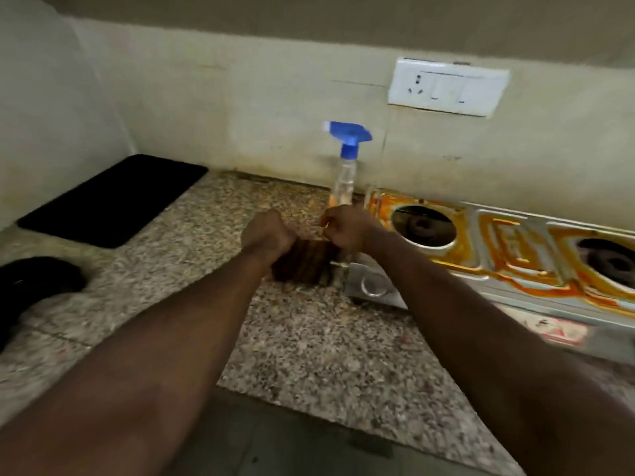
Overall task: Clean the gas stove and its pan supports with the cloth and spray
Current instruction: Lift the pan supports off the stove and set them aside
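**A:** What's the bench (309, 338) like?

**B:** Speckled stone, grey and brown, with a grainy look. A flat black mat (113, 201) with rounded corners lies at the far left against the wall (206, 108). A dark rounded shape (34, 280) sits at the left edge, too blurred to name.

**A:** And the stove (515, 249)?

**B:** It is shiny sheet metal, long and low, on the right along the wall. Its top is smeared with orange streaks. Two round wells are sunk in it, each with a dark burner, the near-left one (424, 226) and the right one (615, 261). A round metal knob (372, 285) shows on its front left corner.

**A:** Where is the cloth (302, 262)?

**B:** It is held between the two hands over the bench, just left of the stove's corner. It is brown and ribbed, and hangs as a short band from fist to fist.

**A:** How do the fingers (331, 225) lie?

**B:** Curled on both hands. The left hand (268, 235) is a closed fist gripping the cloth's left end. The right hand (347, 231) grips the right end, with its fingers bent in toward the palm. Both forearms are bare and reach forward.

**A:** And the spray?

**B:** The bottle (345, 173) stands upright at the wall, just behind the right hand and beside the stove's left end, apart from both hands. It has a clear, narrow plastic body and a blue trigger head pointing left. A white socket plate (446, 87) is on the wall above it, to the right.
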